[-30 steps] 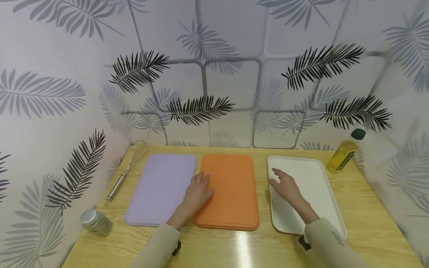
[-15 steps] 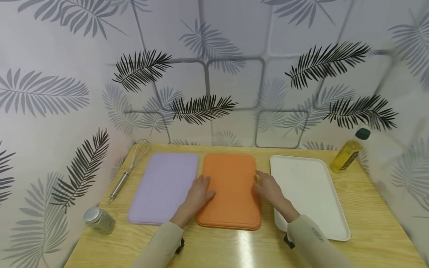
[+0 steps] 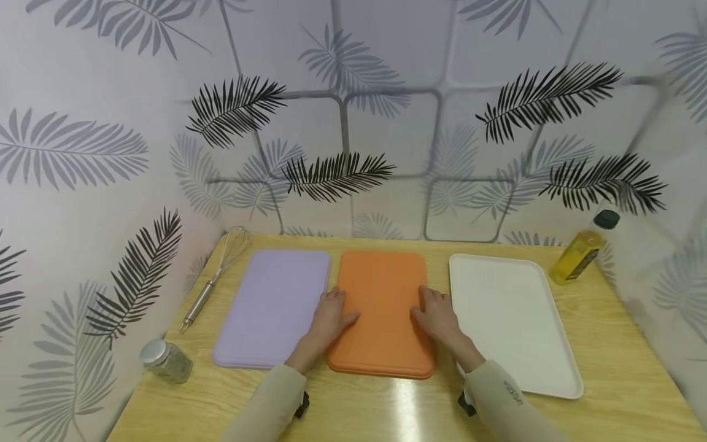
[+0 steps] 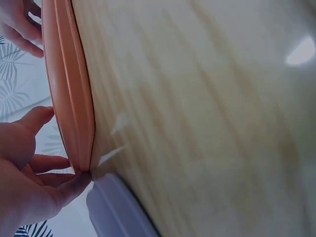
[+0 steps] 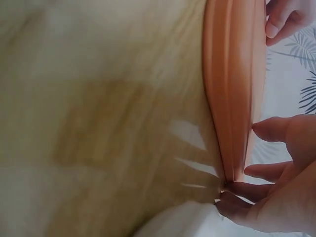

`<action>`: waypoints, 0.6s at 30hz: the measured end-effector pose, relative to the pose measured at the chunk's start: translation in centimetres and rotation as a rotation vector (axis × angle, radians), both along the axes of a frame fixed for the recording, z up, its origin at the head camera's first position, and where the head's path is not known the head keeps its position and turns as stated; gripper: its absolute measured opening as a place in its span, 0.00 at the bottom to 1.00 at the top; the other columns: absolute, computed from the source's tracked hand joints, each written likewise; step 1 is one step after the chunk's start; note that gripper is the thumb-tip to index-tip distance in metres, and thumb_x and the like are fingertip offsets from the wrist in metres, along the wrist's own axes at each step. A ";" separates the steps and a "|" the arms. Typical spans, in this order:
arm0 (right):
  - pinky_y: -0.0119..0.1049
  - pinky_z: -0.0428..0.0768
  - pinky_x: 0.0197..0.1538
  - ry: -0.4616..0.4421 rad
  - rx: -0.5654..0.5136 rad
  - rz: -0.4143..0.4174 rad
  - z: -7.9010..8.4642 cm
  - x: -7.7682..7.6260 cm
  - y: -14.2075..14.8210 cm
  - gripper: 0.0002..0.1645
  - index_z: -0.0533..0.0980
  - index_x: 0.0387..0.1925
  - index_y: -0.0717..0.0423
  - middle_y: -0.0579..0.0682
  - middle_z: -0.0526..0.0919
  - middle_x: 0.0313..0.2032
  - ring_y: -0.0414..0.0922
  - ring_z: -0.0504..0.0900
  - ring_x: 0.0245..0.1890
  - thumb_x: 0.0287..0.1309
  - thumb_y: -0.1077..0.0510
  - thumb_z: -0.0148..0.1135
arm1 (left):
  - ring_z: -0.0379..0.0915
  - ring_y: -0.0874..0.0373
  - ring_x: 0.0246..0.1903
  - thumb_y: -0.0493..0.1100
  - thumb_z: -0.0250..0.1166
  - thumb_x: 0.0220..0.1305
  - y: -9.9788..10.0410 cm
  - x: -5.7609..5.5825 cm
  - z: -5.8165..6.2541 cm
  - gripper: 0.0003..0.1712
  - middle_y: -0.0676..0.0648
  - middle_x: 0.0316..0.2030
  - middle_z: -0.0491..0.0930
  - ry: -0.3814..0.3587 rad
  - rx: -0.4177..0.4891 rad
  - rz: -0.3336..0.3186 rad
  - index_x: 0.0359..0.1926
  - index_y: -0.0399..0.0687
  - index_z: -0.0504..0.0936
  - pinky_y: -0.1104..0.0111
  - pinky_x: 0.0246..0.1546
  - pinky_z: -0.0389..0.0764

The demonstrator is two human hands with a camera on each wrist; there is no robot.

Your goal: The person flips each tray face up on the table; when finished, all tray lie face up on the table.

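Board, orange, lies on the bench between the left grip and the right grip, each with thumb and fingers spread, fingertips touching the side edge nearest it.

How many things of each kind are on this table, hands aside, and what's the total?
Flat rectangular pieces: 3 (purple panel, orange panel, white tray)
Whisks: 1 (metal whisk)
Jars: 1 (lidded jar)
Bottles: 1 (green-capped bottle)
Total: 6
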State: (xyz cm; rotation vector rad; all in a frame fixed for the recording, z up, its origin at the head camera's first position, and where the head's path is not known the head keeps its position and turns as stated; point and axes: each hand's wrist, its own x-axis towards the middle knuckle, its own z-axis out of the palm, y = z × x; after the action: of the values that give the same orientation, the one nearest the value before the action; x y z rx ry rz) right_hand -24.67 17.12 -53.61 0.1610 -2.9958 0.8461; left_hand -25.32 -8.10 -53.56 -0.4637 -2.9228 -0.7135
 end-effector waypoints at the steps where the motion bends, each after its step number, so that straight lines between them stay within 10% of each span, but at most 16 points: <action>1: 0.61 0.70 0.57 0.018 -0.002 0.003 -0.1 0.0 -0.1 0.31 0.66 0.62 0.71 0.72 0.71 0.58 0.70 0.67 0.57 0.60 0.57 0.57 | 0.68 0.35 0.53 0.49 0.70 0.58 0.1 0.0 -0.1 0.34 0.25 0.56 0.71 0.012 -0.010 0.006 0.55 0.24 0.74 0.52 0.54 0.74; 18: 0.56 0.69 0.61 0.133 -0.183 -0.112 -1.0 0.1 -1.1 0.27 0.73 0.55 0.74 0.70 0.76 0.54 0.67 0.72 0.56 0.56 0.61 0.57 | 0.69 0.37 0.52 0.49 0.69 0.58 0.8 0.3 0.0 0.33 0.26 0.58 0.70 0.011 -0.043 0.053 0.53 0.25 0.76 0.54 0.53 0.75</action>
State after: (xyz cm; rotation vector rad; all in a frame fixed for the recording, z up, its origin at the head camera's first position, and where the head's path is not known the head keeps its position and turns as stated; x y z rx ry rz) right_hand -24.56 16.03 -54.58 0.0430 -2.7578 1.0456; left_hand -25.06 -7.31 -53.59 -0.3917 -2.9335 -0.6407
